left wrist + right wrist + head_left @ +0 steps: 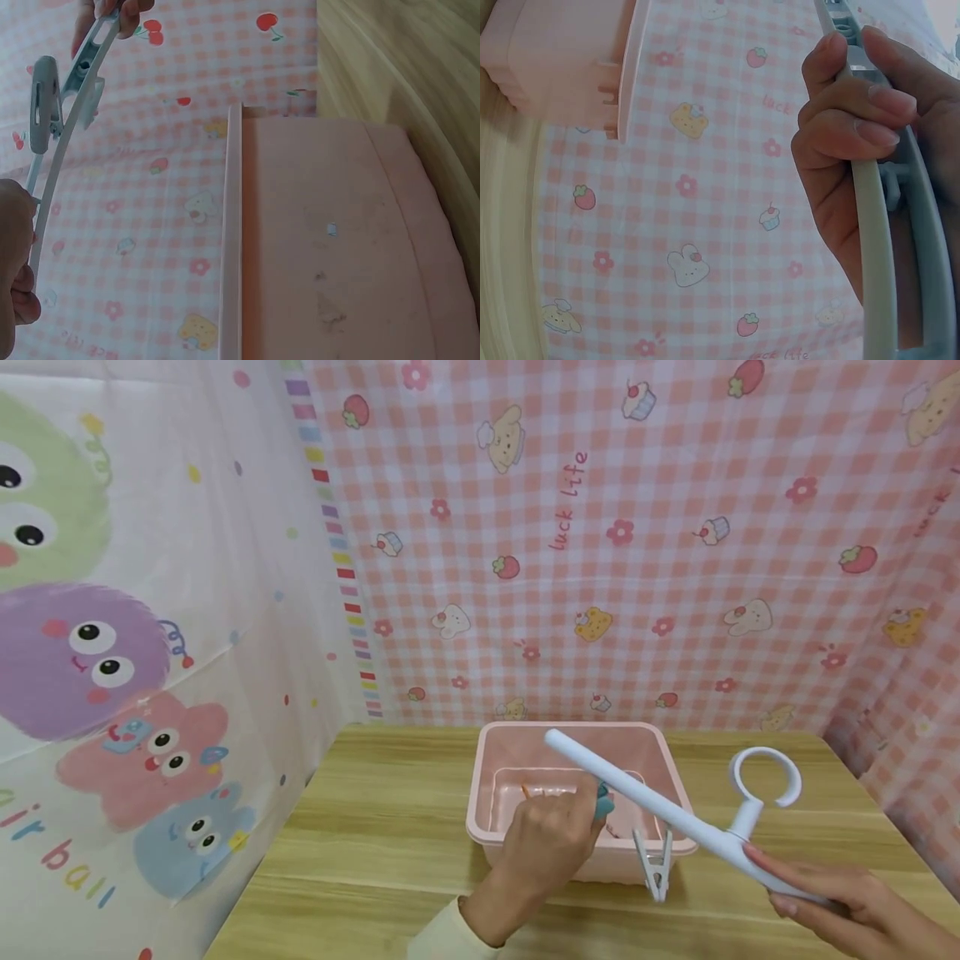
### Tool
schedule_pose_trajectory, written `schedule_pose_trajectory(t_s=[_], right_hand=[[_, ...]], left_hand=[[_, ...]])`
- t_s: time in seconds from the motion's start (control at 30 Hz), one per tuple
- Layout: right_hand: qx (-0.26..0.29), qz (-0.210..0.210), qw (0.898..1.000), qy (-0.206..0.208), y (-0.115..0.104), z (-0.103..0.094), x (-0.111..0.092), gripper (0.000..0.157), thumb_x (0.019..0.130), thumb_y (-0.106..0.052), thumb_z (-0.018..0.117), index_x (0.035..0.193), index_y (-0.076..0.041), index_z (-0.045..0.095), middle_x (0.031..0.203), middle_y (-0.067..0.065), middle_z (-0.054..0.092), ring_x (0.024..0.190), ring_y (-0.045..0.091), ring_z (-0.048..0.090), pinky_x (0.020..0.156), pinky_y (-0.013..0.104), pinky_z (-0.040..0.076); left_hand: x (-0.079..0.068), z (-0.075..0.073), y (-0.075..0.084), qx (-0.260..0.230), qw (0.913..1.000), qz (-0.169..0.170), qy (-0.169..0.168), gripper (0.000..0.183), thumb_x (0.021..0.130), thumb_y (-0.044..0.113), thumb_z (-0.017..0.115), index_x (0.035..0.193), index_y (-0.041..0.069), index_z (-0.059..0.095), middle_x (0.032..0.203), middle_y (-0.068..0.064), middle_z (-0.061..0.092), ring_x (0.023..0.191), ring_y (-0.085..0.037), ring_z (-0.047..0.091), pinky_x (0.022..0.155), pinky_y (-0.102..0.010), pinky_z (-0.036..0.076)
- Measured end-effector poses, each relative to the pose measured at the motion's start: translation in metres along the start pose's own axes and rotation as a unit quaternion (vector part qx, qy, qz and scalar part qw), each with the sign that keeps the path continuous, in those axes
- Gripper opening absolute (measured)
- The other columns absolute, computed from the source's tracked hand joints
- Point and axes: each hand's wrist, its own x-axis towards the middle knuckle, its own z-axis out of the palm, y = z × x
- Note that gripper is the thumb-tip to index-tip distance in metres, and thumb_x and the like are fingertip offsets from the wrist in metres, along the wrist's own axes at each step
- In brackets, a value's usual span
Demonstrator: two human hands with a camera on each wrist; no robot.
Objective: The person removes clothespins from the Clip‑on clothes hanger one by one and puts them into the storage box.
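Note:
My right hand (855, 902) grips a white hanger (637, 789) near its right end. The hanger slants over a pink basin (480, 793), its open ring hook (798, 777) standing up. A grey-white clip (657, 864) hangs from the bar at the basin's front rim. My left hand (551, 835) is curled beneath the bar, above the basin; a small teal piece (603, 805) shows at its fingertips, and I cannot tell its kind. In the left wrist view, this hand overlaps the hanger's near end. The right wrist view shows fingers wrapped around the hanger's two bars (877, 247).
The basin stands on a wooden table (360, 827); a small orange thing (525, 791) shows inside it. Behind hangs a pink checked cloth (562, 610). A white cloth with cartoon figures (247, 610) hangs along the left side.

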Motion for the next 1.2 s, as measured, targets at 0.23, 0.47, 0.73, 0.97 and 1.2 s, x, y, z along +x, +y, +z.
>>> schedule_pose_trajectory(t_s=[0.23, 0.47, 0.73, 0.97, 1.2], right_hand=[[0.041, -0.011, 0.999, 0.004, 0.003, -0.001, -0.002, 0.078, 0.074, 0.031, 0.062, 0.147, 0.013, 0.041, 0.153, -0.013, 0.049, 0.08, -0.003, 0.057, 0.06, 0.013, 0.041], [-0.035, 0.002, 0.999, 0.001, 0.002, -0.001, -0.006, 0.081, 0.07, 0.027, 0.07, 0.146, 0.011, 0.045, 0.152, -0.019, 0.049, 0.091, -0.002, 0.059, 0.065, 0.012, 0.042], [0.049, -0.015, 0.998, 0.026, 0.005, -0.002, -0.01, 0.078, 0.071, 0.033, 0.063, 0.144, 0.016, 0.043, 0.153, -0.008, 0.051, 0.118, -0.008, 0.06, 0.076, 0.005, 0.048], [0.067, 0.001, 0.997, 0.035, 0.007, -0.005, -0.015, 0.076, 0.07, 0.039, 0.057, 0.142, 0.02, 0.041, 0.154, -0.007, 0.05, 0.135, -0.002, 0.051, 0.089, 0.009, 0.052], [0.028, -0.005, 0.999, 0.042, 0.007, -0.006, -0.017, 0.076, 0.068, 0.038, 0.059, 0.14, 0.021, 0.043, 0.152, -0.008, 0.052, 0.134, -0.002, 0.052, 0.089, 0.008, 0.052]], left_hand=[[0.002, 0.002, -0.001, -0.024, 0.9997, -0.006, -0.003, 0.035, 0.111, 0.025, 0.032, 0.092, 0.009, 0.057, 0.047, 0.013, 0.034, 0.04, 0.004, 0.021, 0.042, -0.011, 0.008], [0.0, -0.001, -0.001, -0.1, 0.993, -0.047, -0.041, 0.035, 0.111, 0.03, 0.035, 0.096, 0.008, 0.059, 0.048, 0.012, 0.039, 0.045, 0.005, 0.02, 0.048, -0.009, 0.006], [-0.002, -0.003, -0.011, -0.161, 0.9825, -0.082, -0.045, 0.038, 0.111, 0.032, 0.035, 0.098, 0.008, 0.061, 0.048, 0.01, 0.039, 0.047, 0.005, 0.019, 0.048, -0.008, 0.008], [-0.01, 0.003, -0.033, -0.212, 0.9711, -0.099, -0.048, 0.031, 0.107, 0.028, 0.047, 0.083, 0.01, 0.057, 0.054, 0.01, 0.031, 0.05, 0.003, 0.022, 0.05, -0.009, 0.015], [-0.023, 0.019, -0.056, -0.256, 0.9465, -0.148, -0.13, 0.029, 0.104, 0.025, 0.057, 0.079, 0.012, 0.05, 0.059, 0.013, 0.02, 0.052, 0.004, 0.013, 0.051, -0.01, 0.011]])
